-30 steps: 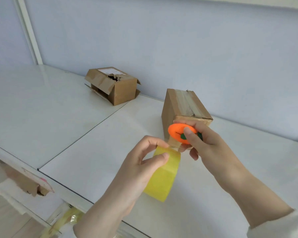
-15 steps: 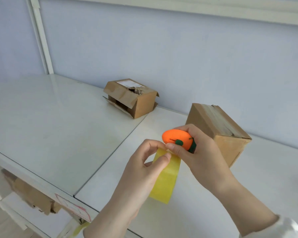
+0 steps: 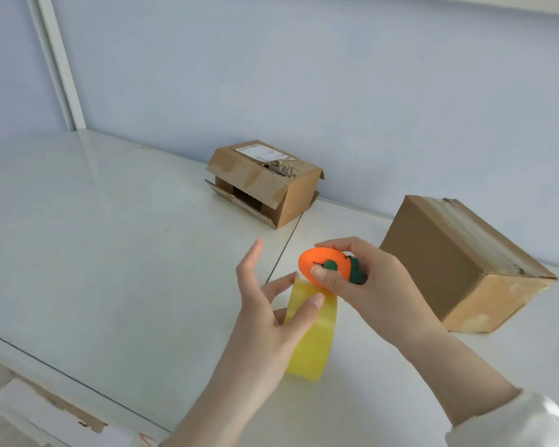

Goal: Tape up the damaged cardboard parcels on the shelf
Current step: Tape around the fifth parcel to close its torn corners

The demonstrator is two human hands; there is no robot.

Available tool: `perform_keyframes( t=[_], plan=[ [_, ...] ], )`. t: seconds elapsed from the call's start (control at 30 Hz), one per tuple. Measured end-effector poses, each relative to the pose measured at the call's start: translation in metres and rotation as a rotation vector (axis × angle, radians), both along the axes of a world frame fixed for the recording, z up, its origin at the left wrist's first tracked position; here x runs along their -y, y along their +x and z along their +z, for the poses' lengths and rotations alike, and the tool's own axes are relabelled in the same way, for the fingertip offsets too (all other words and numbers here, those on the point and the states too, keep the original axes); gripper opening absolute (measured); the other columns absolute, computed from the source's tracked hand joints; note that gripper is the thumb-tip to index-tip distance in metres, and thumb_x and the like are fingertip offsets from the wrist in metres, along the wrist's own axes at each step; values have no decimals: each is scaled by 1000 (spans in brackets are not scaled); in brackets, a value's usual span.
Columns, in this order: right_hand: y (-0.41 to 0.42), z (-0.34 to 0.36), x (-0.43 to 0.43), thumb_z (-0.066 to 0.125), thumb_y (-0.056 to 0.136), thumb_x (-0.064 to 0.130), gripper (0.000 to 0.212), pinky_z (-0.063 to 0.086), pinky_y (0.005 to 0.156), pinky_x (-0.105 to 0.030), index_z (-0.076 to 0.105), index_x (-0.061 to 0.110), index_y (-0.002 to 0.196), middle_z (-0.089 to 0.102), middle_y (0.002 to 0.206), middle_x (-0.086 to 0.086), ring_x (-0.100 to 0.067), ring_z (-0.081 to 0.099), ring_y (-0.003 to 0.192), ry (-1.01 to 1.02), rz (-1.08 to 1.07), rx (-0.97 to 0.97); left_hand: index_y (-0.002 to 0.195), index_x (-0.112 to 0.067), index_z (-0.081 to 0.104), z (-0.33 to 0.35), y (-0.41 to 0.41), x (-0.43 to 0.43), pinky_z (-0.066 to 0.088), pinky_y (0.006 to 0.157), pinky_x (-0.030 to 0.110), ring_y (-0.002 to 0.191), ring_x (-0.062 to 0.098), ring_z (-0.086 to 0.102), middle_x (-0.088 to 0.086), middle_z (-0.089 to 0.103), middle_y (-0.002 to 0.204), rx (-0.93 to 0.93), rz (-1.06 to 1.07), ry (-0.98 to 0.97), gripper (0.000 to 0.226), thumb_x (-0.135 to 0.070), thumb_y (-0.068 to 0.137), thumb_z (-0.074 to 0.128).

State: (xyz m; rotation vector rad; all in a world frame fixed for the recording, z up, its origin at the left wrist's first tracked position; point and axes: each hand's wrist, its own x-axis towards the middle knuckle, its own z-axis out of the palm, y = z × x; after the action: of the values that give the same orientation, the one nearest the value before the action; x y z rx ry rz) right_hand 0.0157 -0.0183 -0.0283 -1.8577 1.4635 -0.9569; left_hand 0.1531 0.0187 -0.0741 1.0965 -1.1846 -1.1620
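Observation:
A yellow roll of tape (image 3: 312, 337) hangs in front of me above the white shelf (image 3: 110, 253), held by my left hand (image 3: 271, 314) with the thumb on the roll and the other fingers spread. Just above the roll, my right hand (image 3: 365, 285) grips a small orange carrot-shaped cutter (image 3: 325, 264) with a green slider. A torn cardboard parcel (image 3: 265, 182) with open flaps and a white label lies at the back by the wall. A closed, taped parcel (image 3: 459, 262) stands to the right of my hands.
A pale blue wall backs the shelf, with a white upright post (image 3: 58, 66) at the far left. A seam (image 3: 281, 250) divides the shelf boards near my hands. Torn cardboard (image 3: 62, 411) shows below the front edge at bottom left.
The view has shifted, so both parcels now sit further right and higher. My left fingers have spread away from the tape roll; my right hand still presses the cutter at the roll's top.

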Motion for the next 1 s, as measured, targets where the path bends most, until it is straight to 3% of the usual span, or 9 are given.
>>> perform_keyframes(
  t=[0.1, 0.2, 0.3, 0.37, 0.47, 0.57, 0.67, 0.93, 1.0],
  plan=[
    [-4, -5, 9, 57, 80, 51, 25, 39, 66, -10, 57, 47, 105, 57, 97, 11, 2, 51, 81, -18, -41, -172, 114, -70, 24, 4, 3, 6, 45, 74, 6, 85, -8, 63, -19, 57, 121, 68, -49, 21, 60, -59, 68, 59],
    [-5, -7, 16, 40, 89, 54, 50, 36, 84, -17, 39, 41, 137, 46, 116, 6, -5, 48, 103, 43, -26, -271, 116, -61, 35, 4, -1, 14, 35, 71, -4, 97, -16, 53, -22, 50, 122, 195, -23, -9, 43, -55, 76, 49],
    [-11, -2, 8, 25, 83, 63, 70, 33, 99, -22, 22, 35, 147, 39, 135, 11, -7, 39, 126, 34, -9, -244, 112, -59, 39, 7, 0, 27, 35, 78, 2, 102, -5, 50, -23, 45, 116, 400, 2, -60, 26, -51, 89, 45],
    [-27, 5, -6, 28, 74, 67, 75, 41, 91, -15, 38, 32, 140, 46, 129, 19, 0, 47, 118, -119, -39, -193, 111, -56, 45, 8, 4, 37, 35, 88, 16, 112, 5, 48, -22, 48, 114, 610, 18, -92, 28, -66, 85, 40],
    [-70, 18, -28, 49, 88, 56, 30, 43, 73, -5, 64, 36, 106, 61, 109, 27, 4, 58, 97, -359, -88, -38, 116, -47, 54, 10, 9, 46, 32, 100, 28, 123, 13, 41, -11, 52, 121, 785, 56, -125, 69, -77, 62, 21],
    [-126, 24, -37, 52, 82, 54, 19, 41, 68, -4, 67, 46, 91, 63, 104, 29, 2, 60, 88, -480, -254, 26, 125, -40, 51, 26, -9, 45, 23, 108, 30, 138, 12, 25, -3, 35, 146, 813, 152, -154, 58, -72, 77, 43],
    [-169, 20, -29, 52, 75, 59, 20, 39, 80, -3, 63, 58, 92, 60, 112, 33, 7, 57, 101, -415, -359, 109, 118, -46, 45, 44, -55, 34, 22, 102, 9, 132, -11, 19, -21, 23, 145, 663, 132, -381, 38, -54, 81, 52],
    [-211, -5, 10, 54, 77, 45, 36, 41, 100, -20, 60, 43, 113, 40, 141, 26, 5, 45, 123, -208, -98, 64, 143, -36, 35, 52, -173, 74, 5, 117, 27, 144, 2, -3, -12, 14, 158, 804, -235, -556, 64, -59, 84, 47],
    [-218, -14, 15, 58, 78, 44, 37, 47, 99, -36, 61, 44, 115, 43, 139, 26, 7, 42, 126, -205, -43, 90, 143, -32, 36, 39, -180, 84, 3, 115, 16, 143, 0, -3, -10, 18, 157, 805, -255, -588, 68, -60, 82, 48]
  ],
)
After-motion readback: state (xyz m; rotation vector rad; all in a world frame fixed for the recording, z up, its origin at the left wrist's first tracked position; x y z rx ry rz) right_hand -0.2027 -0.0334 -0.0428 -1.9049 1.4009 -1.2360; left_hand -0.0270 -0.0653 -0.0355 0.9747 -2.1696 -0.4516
